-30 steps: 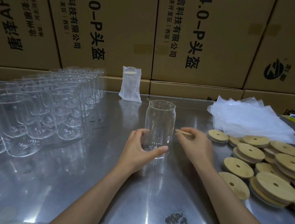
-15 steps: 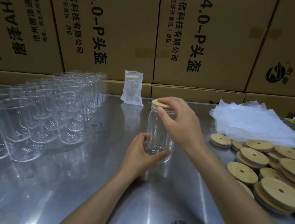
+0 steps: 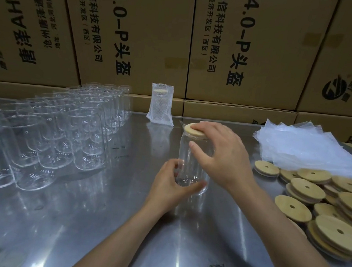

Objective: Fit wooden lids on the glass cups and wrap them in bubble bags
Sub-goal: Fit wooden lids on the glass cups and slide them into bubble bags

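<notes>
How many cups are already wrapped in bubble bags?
1. The wrapped cup stands upright at the back of the metal table, against the cardboard boxes, behind the cup being lidded. None looks hidden elsewhere.

The table (image 3: 79,220) is showing glossy, reflective metal. The cups (image 3: 66,129) are gleaming as clear, smooth glass. The lids (image 3: 305,189) are looking like matt pale wood, the bags (image 3: 308,148) translucent bubbled plastic, the boxes (image 3: 147,36) matt brown cardboard.
</notes>
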Demonstrator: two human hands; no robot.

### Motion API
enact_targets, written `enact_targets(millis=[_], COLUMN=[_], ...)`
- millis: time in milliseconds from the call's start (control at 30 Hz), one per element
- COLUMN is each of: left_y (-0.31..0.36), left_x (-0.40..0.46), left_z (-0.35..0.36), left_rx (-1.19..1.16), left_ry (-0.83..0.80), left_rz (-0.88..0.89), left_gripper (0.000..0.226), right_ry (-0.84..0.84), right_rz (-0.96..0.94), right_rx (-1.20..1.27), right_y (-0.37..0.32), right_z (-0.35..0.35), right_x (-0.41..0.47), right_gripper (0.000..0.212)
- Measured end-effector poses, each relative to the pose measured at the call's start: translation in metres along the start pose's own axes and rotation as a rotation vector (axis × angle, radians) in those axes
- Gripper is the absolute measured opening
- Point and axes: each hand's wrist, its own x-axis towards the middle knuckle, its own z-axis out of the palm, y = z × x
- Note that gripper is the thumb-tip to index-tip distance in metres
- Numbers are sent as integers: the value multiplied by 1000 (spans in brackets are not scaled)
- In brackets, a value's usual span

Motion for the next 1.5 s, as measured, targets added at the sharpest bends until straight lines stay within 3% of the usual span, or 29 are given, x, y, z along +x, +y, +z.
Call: enact_targets(millis=[267, 367, 467, 567, 733, 867, 967, 1033, 1200, 1400, 1500], left_y=[-1, -2, -2, -2, -1, -2, -2, -3, -2, -1, 7], left_x=[1, 1, 1, 1, 3, 4, 4, 4, 4, 3, 5], left_z=[1, 0, 0, -2, -2, -2, -2, -2, -1, -2, -4], left_rx=[-22, -27, -39, -25, -7, -3, -7, 4, 10, -10, -110], left_ry=[-6, -16, -15, -16, -27, -43, -37, -37, -39, -79, 2], left_rz=[-5, -12, -22, -4, -15, -5, -1, -7, -13, -9, -25], left_gripper=[61, 61, 60, 56, 58, 55, 55, 57, 64, 66, 75], right_ry=[-3, -16, 112, 156, -86, -295, -185, -53, 285, 513, 596], right_rz=[-22, 14, 148, 383, 710, 854, 771, 685, 439, 248, 94], right_rx=[-43, 175, 310, -23, -473, -643, -664, -627, -389, -85, -20], right_y=[0, 6, 32, 81, 141, 150, 155, 152, 130, 85, 56], right_z=[2, 0, -2, -11, -26, -32, -33, -33, -39, -42, -48], right_x=[-4, 0, 5, 11, 4, -6, -12, -11, -6, 6, 16], right_gripper=[40, 44, 41, 34, 37, 11, 11, 23, 33, 29, 29])
